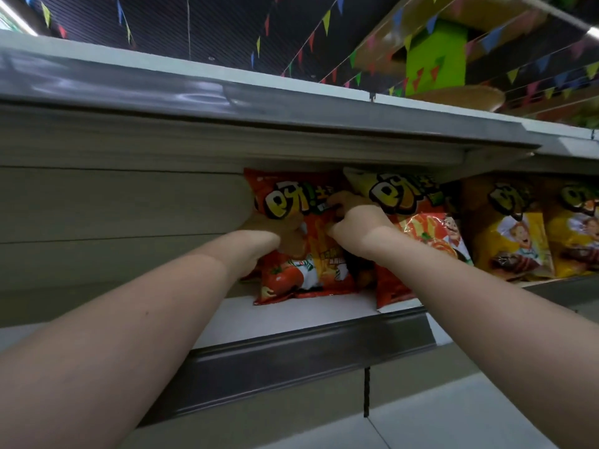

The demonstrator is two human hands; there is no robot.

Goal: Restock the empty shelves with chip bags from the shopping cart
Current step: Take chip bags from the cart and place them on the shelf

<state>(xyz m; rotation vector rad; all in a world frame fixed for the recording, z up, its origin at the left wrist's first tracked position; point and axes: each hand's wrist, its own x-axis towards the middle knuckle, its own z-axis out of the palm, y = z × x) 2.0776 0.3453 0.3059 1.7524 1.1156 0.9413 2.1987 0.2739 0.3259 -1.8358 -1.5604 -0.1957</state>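
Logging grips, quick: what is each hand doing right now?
Left hand: grips the left side of the red tomato-print chip bag.
Right hand: fingers curled on the same bag's right side.

Strings of coloured pennant flags (pixel 327 21) cross a dark slatted ceiling (pixel 207 27). Right of the flags, a bright green pillar (pixel 436 56) rises to the ceiling, with a round tan disc (pixel 466 97) at its base and a larger tan one above. A lit strip lamp (pixel 16 17) sits far left of the pillar. Grey floor tiles (pixel 453 413) lie far below the pillar.
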